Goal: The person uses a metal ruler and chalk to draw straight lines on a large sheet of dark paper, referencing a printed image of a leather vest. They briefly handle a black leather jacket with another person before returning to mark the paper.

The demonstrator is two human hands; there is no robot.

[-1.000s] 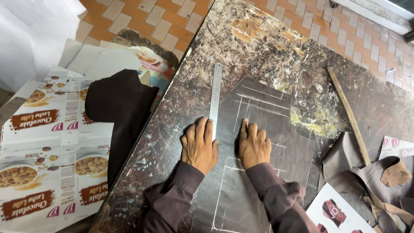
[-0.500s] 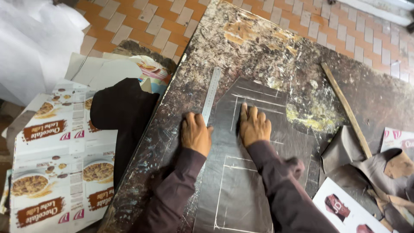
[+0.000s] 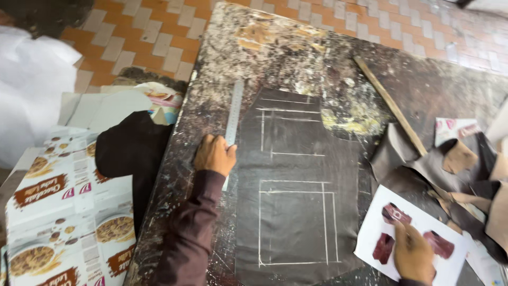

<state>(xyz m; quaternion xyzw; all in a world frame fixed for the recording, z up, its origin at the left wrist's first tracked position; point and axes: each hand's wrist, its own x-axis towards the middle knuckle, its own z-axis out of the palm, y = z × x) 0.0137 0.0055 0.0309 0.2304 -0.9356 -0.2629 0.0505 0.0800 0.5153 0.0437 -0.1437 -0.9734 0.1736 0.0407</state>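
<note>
Left hand (image 3: 214,154) curled, pressing on steel ruler (image 3: 232,124) along left edge of dark leather sheet (image 3: 296,180) | right hand (image 3: 413,254) flat, fingers spread, on white printed paper (image 3: 410,233), gripping nothing | sheet chalk-marked, centre of stained worktable (image 3: 328,47) | wooden stick (image 3: 390,106), leather scraps (image 3: 455,164) at right

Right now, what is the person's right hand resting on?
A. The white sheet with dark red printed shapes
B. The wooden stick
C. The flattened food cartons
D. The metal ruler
A. The right hand lies on the white printed sheet at the table's lower right, while the left hand is at the metal ruler beside the chalk-marked dark leather piece.
</note>
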